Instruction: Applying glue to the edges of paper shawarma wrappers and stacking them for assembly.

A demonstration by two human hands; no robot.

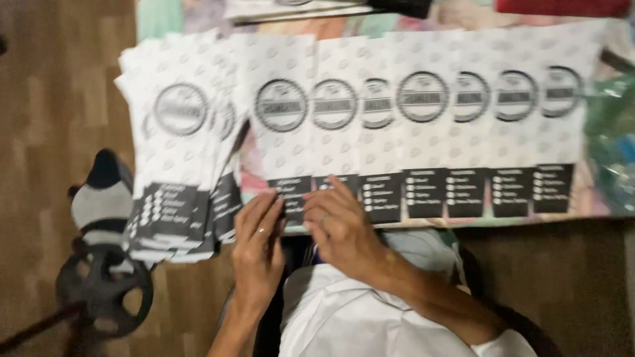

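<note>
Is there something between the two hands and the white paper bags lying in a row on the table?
Nothing visible stands between them. The left hand and the right hand already rest with their fingertips on the black bottom panels of the leftmost paper bags in the row, at the near table edge.

— What lies beyond the paperwork?
— A wooden floor [53, 99], with a black wheeled stand [106, 291] on it.
— And up top?
— A red thing [562, 6] at the far edge, blurred.

wooden floor [53, 99], colourful tablecloth [159, 16]
</note>
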